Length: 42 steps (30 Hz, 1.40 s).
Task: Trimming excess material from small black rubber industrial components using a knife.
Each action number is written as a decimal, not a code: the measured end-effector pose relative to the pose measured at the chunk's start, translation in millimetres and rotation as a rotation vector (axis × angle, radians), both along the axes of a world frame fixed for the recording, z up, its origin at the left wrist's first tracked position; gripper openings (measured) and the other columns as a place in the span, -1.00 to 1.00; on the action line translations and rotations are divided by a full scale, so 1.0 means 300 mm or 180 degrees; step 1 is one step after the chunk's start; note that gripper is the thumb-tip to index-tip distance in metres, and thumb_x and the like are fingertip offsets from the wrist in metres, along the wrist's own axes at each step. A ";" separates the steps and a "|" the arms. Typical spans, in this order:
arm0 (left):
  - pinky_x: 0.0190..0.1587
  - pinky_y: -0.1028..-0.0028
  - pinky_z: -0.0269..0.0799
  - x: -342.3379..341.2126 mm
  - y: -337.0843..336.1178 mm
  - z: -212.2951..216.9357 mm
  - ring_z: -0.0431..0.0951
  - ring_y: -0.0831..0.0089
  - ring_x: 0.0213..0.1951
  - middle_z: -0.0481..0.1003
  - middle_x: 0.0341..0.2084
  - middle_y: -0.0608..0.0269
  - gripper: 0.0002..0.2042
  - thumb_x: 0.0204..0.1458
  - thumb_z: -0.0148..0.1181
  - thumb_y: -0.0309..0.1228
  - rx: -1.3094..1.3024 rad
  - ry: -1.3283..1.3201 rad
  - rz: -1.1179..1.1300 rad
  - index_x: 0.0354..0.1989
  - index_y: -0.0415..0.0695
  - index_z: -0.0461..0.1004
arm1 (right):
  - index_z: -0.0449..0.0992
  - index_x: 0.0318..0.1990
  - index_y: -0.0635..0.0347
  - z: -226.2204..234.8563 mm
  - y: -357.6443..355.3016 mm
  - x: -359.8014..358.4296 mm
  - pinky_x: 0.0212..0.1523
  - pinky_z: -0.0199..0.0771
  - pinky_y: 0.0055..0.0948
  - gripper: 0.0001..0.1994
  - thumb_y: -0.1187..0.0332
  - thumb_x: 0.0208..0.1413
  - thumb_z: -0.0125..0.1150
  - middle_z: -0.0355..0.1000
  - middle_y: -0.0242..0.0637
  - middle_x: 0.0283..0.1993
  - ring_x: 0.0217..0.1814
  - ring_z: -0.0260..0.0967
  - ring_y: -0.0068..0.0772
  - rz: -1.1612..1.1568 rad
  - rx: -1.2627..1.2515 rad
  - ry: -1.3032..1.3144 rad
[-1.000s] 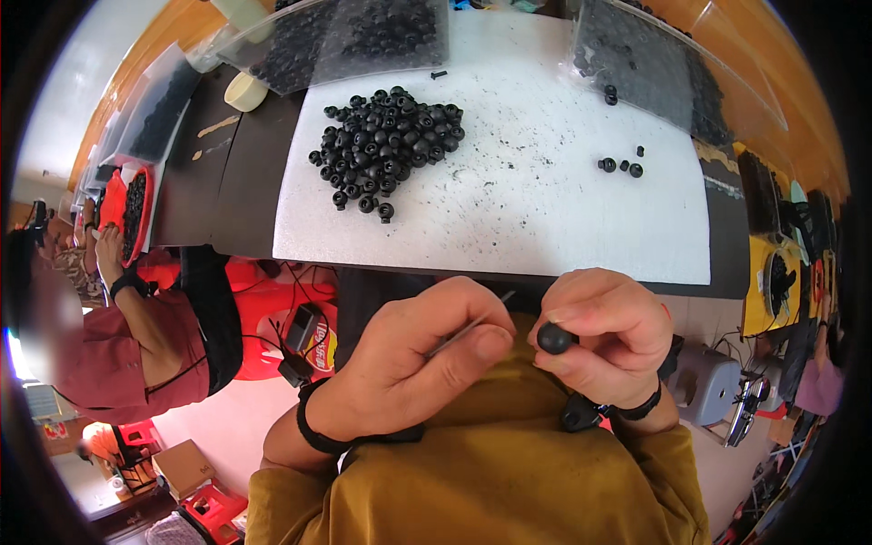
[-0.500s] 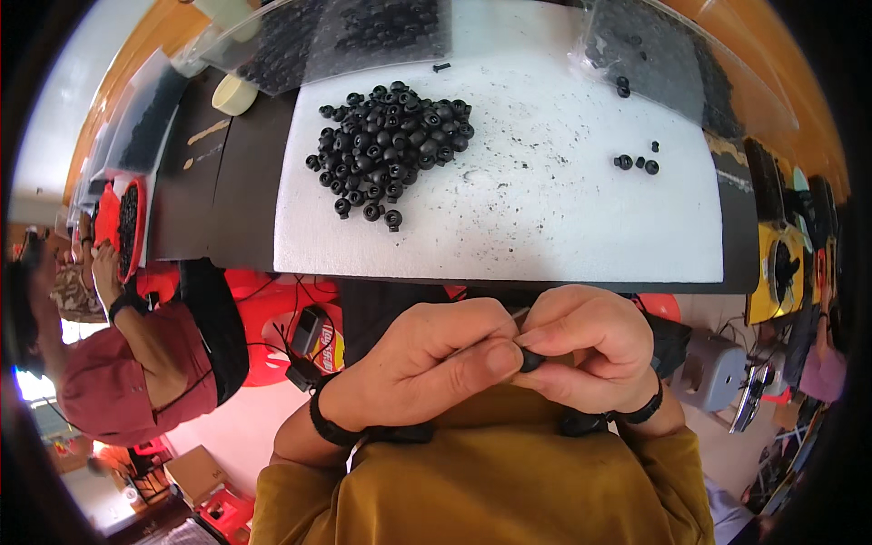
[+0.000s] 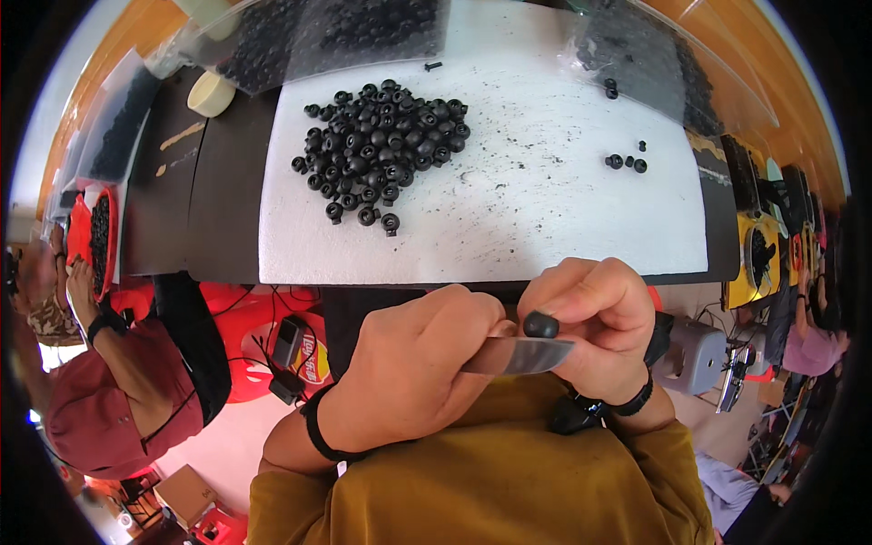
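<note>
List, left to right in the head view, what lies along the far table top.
Red tray of black parts → roll of tape → big heap of black round parts → small cluster of three black parts → yellow trays at the right edge.

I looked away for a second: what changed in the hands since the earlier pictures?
A knife blade now shows, held by the left hand under the small black part that the right hand pinches; before, the hands hid it. The pile of black parts on the white mat is unchanged.
</note>
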<state>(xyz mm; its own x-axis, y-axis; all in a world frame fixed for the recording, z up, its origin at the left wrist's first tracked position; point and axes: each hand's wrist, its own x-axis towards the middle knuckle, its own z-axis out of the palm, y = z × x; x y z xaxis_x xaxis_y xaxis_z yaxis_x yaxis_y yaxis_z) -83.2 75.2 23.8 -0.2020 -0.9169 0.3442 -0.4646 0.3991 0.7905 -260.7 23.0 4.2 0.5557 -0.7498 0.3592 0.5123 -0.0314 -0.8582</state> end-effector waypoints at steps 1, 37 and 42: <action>-0.57 0.39 0.33 -0.002 0.002 -0.006 0.42 0.22 -0.58 0.37 -0.58 0.16 -0.81 -0.17 0.20 -0.59 -0.0006 -0.0075 0.0000 -0.37 -0.19 0.34 | 0.37 -0.18 0.33 0.002 0.002 0.000 -0.19 0.35 -0.53 -0.72 0.71 -0.08 0.19 0.39 -0.14 -0.22 -0.20 0.36 -0.45 0.0029 -0.0016 0.0009; -0.49 0.41 0.33 -0.097 -0.022 0.017 0.43 0.17 -0.55 0.40 -0.58 0.08 -0.84 -0.06 0.18 -0.58 0.0871 -0.0117 0.0292 -0.34 -0.21 0.32 | 0.37 -0.26 0.30 -0.060 -0.012 -0.052 -0.43 0.35 -0.56 -0.75 0.67 -0.11 0.25 0.41 -0.05 -0.25 -0.42 0.36 -0.49 -0.0243 0.0030 -0.0098; -0.47 0.36 0.34 -0.059 -0.056 -0.034 0.41 0.05 -0.55 0.37 -0.63 -0.01 -0.91 0.05 0.07 -0.52 0.1256 -0.0812 0.0697 -0.34 -0.23 0.30 | 0.44 -0.34 0.28 0.021 -0.019 -0.016 -0.59 0.28 -0.47 -0.81 0.65 -0.14 0.28 0.40 -0.18 -0.52 -0.58 0.33 -0.31 -0.0026 -0.1283 0.0112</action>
<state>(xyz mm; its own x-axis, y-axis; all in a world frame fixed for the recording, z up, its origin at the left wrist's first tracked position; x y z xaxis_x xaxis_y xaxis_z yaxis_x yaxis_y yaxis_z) -101.0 58.3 13.7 -0.0231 -0.9972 -0.0714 -0.7015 -0.0347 0.7118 -265.4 17.3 10.5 0.5675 -0.5572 0.6062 0.4813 -0.3729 -0.7933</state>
